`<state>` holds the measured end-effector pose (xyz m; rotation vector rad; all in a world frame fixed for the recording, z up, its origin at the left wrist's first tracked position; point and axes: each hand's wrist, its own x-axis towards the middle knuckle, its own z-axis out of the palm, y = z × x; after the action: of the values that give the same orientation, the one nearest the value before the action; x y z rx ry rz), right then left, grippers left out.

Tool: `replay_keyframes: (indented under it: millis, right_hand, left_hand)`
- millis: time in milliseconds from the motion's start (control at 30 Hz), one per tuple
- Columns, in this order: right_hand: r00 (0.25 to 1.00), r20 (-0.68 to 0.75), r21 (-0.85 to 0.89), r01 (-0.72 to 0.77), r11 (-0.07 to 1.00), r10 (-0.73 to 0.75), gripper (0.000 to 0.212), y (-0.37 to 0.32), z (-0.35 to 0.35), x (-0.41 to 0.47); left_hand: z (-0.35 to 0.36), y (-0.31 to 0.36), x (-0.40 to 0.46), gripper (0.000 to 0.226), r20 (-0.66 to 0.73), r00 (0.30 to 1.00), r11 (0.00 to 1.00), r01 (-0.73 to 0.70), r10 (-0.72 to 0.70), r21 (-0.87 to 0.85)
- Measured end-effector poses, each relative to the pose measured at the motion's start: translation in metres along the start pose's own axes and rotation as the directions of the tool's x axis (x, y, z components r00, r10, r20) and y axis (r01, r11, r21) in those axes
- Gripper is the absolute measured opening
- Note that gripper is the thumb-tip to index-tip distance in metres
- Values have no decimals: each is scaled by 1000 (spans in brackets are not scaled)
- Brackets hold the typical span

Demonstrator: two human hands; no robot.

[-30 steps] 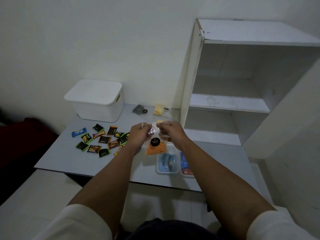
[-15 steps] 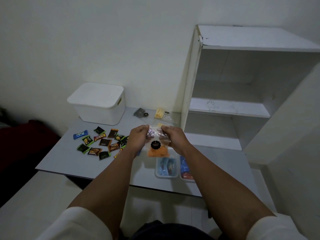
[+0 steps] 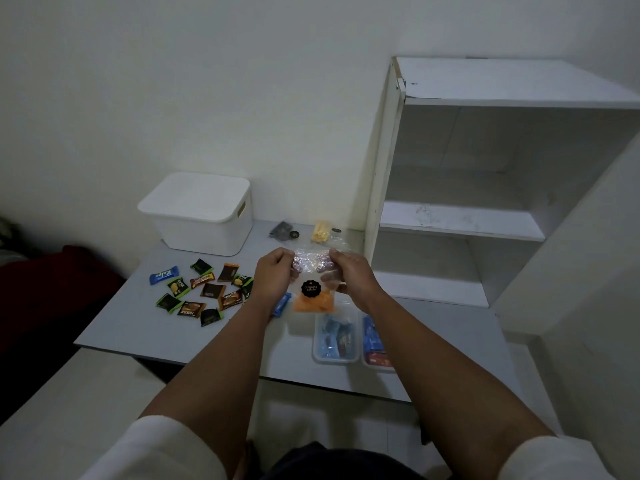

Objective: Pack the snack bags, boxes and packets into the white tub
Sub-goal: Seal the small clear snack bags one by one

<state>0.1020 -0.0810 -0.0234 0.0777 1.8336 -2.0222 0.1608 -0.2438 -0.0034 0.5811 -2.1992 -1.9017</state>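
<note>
Left hand and right hand apparently pinch the clear snack bag aloft.

We see two bare forearms, the left hand and right hand ungloved, cream sleeves pushed above the elbows, dark trousers below.

Glossy clear plastic bag; tub probably matt plastic.

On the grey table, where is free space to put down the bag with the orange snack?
Bare patches on the grey table: the front left strip, between the small packets and the near edge, and the right part beside the shelf unit, past the two clear trays. It is crowded around the packets and behind both hands, near the white tub.
</note>
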Motion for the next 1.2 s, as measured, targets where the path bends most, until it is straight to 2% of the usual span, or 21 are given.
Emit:
replay_keyframes:
  millis: [133,300,500,567,667,733,867,1033,1133,1200]
  right_hand:
    - [996,82,-27,44,999,-41,20,6,1,2]
    - [999,39,-2,26,1000,-26,22,13,7,14]
    - [999,46,-42,22,999,-20,22,16,23,29]
    - [997,79,-91,14,996,-6,20,17,24,38]
    - [987,132,-229,-57,972,89,25,23,26,54]
    - [980,143,-282,-95,955,140,18,29,28,66]
    - [979,114,-233,-138,963,169,9,37,40,99]
    - [979,42,-212,-186,960,199,8,31,60,159]
    - [982,4,-206,-185,961,190,14,20,72,201]
    - [982,-19,-215,-187,959,187,21,19,81,232]
  left_hand:
    - [-2,-4,3,28,-39,999,1000,-26,26,12]
    - [-9,-10,12,22,40,997,994,76,-73,-81]
    - [-19,-25,35,19,72,995,997,77,-75,-24]
    - [-20,-29,47,18,84,992,994,94,-89,-48]
    - [-21,-32,68,18,81,989,984,131,-122,-122]
    - [-22,-34,86,19,78,990,984,129,-120,-123]
    - [-24,-42,129,20,98,989,989,119,-110,-89]
    - [-34,-60,184,16,68,986,987,155,-153,-33]
    - [-40,-74,225,10,80,974,976,206,-212,76]
    - [-42,-86,252,17,96,954,946,260,-283,194]
